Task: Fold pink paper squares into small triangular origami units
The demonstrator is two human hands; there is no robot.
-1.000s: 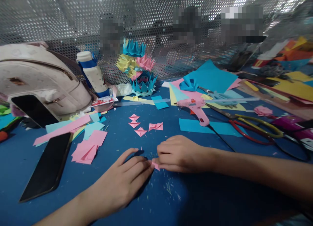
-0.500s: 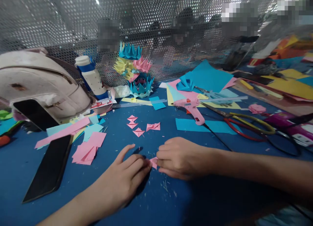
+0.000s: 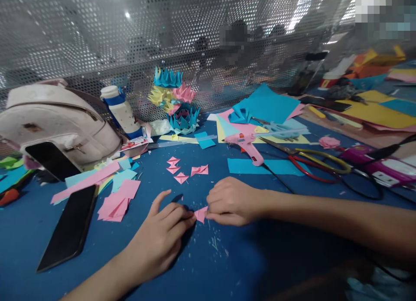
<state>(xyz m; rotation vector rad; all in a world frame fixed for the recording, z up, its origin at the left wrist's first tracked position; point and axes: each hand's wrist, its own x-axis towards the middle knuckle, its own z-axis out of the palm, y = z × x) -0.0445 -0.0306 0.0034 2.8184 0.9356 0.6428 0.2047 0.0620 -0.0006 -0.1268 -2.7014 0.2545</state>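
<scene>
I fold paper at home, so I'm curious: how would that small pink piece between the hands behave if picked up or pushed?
The pink paper piece is probably very light, being so small and thin. It would likely slide rather than roll if pushed, given its flat, angular shape. Being paper, it may crease easily under a hard pinch.

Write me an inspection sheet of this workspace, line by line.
Surface: blue tabletop, pale flecks on it.
Job's things: pink paper piece, held; folded pink pieces beyond it.
Clutter: flat black phone, loose cut paper at left; pink glue gun, large scissors at right.
Hands: left hand and right hand pinch the paper piece at opposite ends.
Cables: black cord leads from the glue gun.
Surroundings: perforated screen behind; pale backpack, bottle at left.
</scene>
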